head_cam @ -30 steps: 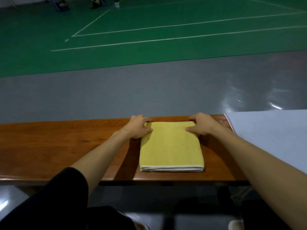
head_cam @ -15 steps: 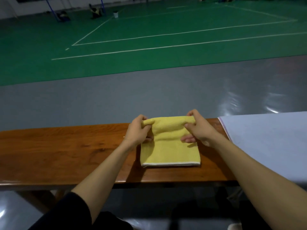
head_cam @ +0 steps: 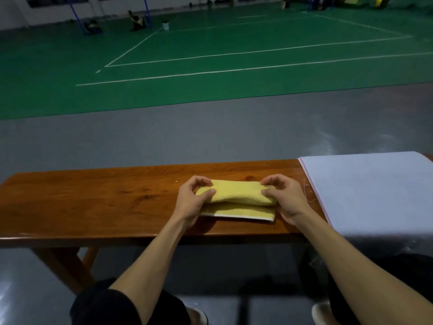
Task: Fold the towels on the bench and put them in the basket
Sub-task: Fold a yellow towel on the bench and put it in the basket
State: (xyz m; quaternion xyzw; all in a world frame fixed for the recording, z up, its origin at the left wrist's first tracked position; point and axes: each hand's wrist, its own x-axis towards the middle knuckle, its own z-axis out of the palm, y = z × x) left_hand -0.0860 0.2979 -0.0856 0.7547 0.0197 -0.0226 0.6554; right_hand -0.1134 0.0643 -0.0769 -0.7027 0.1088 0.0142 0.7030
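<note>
both hands, left (head_cam: 190, 200) and right (head_cam: 284, 198), pinching yellow towel (head_cam: 236, 195) ends, on bench (head_cam: 98, 198)

Both bare forearms reach forward; the left grip (head_cam: 192, 198) and right grip (head_cam: 284, 198) pinch opposite ends of the towel (head_cam: 236, 193), fingers curled.

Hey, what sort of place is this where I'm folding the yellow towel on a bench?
Probably an indoor sports hall, perhaps badminton: green court floor with white lines, blue posts by the far wall, and the wooden bench with the yellow towel courtside.
</note>
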